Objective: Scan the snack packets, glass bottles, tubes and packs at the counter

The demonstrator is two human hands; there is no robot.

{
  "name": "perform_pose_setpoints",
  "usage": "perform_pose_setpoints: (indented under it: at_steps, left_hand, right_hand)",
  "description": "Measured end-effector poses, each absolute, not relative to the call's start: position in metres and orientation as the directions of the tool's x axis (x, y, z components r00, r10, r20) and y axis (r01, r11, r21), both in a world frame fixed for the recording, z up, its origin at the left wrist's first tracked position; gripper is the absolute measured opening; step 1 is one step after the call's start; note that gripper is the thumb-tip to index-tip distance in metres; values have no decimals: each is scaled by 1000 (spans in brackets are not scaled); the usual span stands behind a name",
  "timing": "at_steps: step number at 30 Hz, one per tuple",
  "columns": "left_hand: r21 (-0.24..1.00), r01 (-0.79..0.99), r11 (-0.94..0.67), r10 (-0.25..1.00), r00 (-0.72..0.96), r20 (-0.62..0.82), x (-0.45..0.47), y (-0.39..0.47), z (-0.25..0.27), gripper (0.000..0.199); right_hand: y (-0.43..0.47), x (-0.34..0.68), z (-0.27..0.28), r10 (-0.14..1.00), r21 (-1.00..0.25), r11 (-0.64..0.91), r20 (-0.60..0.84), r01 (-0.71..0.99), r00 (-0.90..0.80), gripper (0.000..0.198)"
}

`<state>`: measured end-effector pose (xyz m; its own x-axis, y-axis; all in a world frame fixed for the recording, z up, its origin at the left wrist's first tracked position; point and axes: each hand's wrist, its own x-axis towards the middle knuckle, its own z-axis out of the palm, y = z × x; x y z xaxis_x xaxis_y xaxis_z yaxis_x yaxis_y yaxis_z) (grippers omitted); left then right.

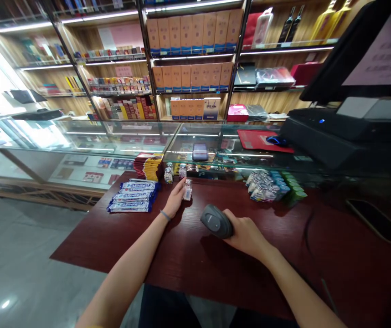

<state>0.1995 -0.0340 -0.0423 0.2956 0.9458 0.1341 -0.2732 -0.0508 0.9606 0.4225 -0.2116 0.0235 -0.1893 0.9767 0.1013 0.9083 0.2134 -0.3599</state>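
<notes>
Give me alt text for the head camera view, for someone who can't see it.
At a dark red shop counter, the left hand holds a small clear bottle upright while the right hand grips a grey scanner. Blue packs lie left.

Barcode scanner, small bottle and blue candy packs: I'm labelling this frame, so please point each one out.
barcode scanner (215, 220), head view, top of its grey head.
small bottle (187, 190), head view, its clear body.
blue candy packs (133, 197), head view, middle of the stack.

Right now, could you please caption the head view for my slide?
Left hand holds a small clear bottle upright on the dark red counter; right hand grips a grey barcode scanner.
</notes>
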Motion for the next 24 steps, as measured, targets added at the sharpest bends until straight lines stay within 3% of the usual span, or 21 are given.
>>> perform_pose_setpoints:
  at_steps: [5,9,12,18,24]
  left_hand:
    - [966,-180,-183,946,237,223,200,-34,-43,62]
    - [920,84,-382,924,66,377,198,-33,-45,62]
    - [821,307,-481,868,35,496,197,-32,-41,50]
    - [699,571,-431,871,60,488,201,-30,-23,41]
    - [686,626,-371,892,36,450,212,-14,-19,39]
  right_hand:
    - [-212,423,25,977,-382,210,114,900,-179,31]
    - [-212,426,25,977,-373,204,133,905,-166,31]
    - [-211,430,24,976,-357,205,149,911,-161,31]
    - [-210,439,25,977,-344,186,166,920,-136,35]
    - [-211,443,26,976,-353,180,181,918,-122,31]
